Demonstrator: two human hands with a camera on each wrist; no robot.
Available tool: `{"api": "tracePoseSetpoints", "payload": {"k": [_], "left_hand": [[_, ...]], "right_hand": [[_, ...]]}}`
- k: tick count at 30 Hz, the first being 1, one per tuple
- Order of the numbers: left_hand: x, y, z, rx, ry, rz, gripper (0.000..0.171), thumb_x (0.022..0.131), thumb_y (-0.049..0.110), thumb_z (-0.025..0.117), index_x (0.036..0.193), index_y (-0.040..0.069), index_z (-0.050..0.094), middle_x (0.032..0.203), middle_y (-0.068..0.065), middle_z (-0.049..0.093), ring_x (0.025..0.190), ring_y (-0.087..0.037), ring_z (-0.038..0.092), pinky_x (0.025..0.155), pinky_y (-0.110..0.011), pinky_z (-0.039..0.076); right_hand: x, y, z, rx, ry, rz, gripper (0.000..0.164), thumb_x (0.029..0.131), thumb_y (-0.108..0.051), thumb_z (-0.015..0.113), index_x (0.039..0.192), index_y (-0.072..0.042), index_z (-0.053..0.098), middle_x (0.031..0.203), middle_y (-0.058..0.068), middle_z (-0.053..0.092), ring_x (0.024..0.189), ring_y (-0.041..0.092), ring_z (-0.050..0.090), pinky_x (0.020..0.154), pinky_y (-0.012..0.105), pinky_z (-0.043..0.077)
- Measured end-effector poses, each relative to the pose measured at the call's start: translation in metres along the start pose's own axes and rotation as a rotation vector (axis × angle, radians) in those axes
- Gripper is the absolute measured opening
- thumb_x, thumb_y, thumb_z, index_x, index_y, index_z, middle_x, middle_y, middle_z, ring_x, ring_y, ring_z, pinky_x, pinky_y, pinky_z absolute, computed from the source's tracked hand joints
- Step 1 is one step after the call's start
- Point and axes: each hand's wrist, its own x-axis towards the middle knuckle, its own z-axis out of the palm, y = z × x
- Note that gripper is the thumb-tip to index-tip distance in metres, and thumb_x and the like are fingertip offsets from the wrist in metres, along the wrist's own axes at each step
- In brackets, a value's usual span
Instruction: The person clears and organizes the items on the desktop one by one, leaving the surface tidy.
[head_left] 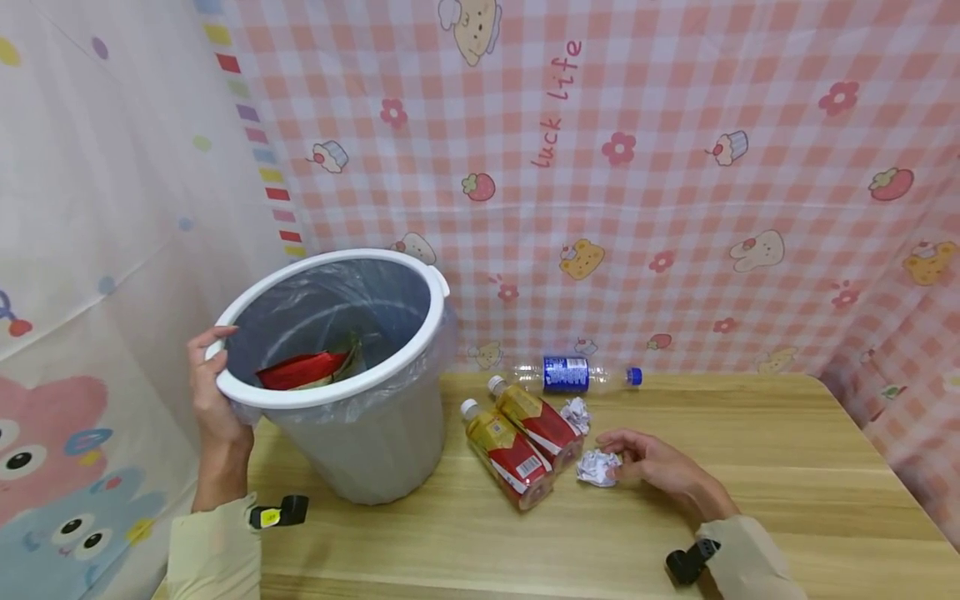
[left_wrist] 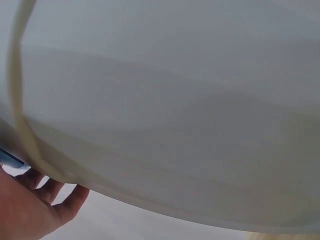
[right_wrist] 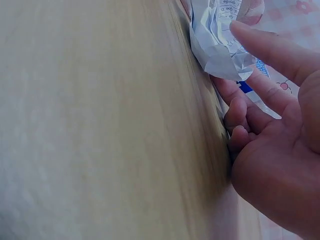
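Note:
My left hand [head_left: 216, 398] grips the white rim of a lined trash bin [head_left: 375, 442], with fingertips over the edge. The left wrist view shows the bin's pale side [left_wrist: 160, 110] close up. A red wrapper [head_left: 303, 369] lies inside the bin. Over on the table, my right hand [head_left: 663, 468] has its thumb and fingers around a crumpled paper ball [head_left: 597, 468], which rests on the wood. From the right wrist, the thumb lies against the paper [right_wrist: 215, 50] and other fingers are partly behind it.
Two bottles of yellow drink, one nearer [head_left: 510, 454] and one behind [head_left: 536, 417], lie between bin and right hand. Another paper ball [head_left: 576, 414] touches the rear one. A clear bottle with blue label [head_left: 566, 374] lies along the checked curtain [head_left: 675, 208] at the table's back.

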Motion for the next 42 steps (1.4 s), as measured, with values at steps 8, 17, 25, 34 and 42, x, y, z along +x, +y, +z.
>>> {"api": "tracePoseSetpoints", "payload": {"k": [8,17,25,34,42], "left_hand": [[0.0004,-0.0002,-0.0003,0.013,-0.020,0.005,0.031,0.095,0.011,0.034,0.111,0.008,0.060,0.117,-0.013,0.053,0.102,-0.020,0.051,0.086,-0.023,0.040],[0.0007,-0.0012,-0.0005,0.017,-0.018,0.002,0.031,0.095,0.011,0.035,0.111,0.009,0.061,0.117,-0.013,0.053,0.103,-0.021,0.051,0.086,-0.023,0.040],[0.0006,-0.0014,-0.0012,0.010,-0.023,-0.001,0.030,0.095,0.011,0.034,0.111,0.009,0.060,0.116,-0.014,0.053,0.102,-0.021,0.051,0.085,-0.023,0.041],[-0.0001,0.0001,-0.0016,-0.003,-0.017,0.000,0.030,0.095,0.011,0.034,0.110,0.008,0.060,0.116,-0.013,0.054,0.102,-0.020,0.051,0.085,-0.023,0.041],[0.0000,-0.0011,-0.0021,0.040,-0.024,-0.003,0.030,0.096,0.011,0.034,0.110,0.011,0.060,0.118,-0.013,0.053,0.103,-0.021,0.050,0.086,-0.023,0.041]], "right_hand": [[0.0015,-0.0001,0.0016,-0.026,0.017,0.001,0.053,0.085,0.000,0.069,0.133,0.012,0.048,0.114,0.022,0.057,0.091,0.015,0.052,0.075,0.023,0.044],[0.0017,0.0007,0.0019,-0.014,0.024,0.010,0.048,0.088,-0.002,0.068,0.131,0.010,0.051,0.112,0.020,0.057,0.091,0.016,0.050,0.076,0.024,0.042],[0.0006,0.0020,0.0028,0.032,0.037,0.009,0.048,0.087,-0.002,0.068,0.130,0.010,0.052,0.111,0.017,0.056,0.090,0.016,0.048,0.075,0.025,0.041],[-0.0003,0.0032,0.0026,0.028,0.047,-0.001,0.048,0.086,-0.001,0.066,0.131,0.009,0.051,0.113,0.009,0.058,0.089,0.014,0.047,0.075,0.023,0.041],[-0.0027,-0.0020,0.0021,0.068,0.060,0.075,0.053,0.088,-0.007,0.068,0.135,0.007,0.049,0.112,0.011,0.057,0.094,0.018,0.050,0.079,0.028,0.043]]}}
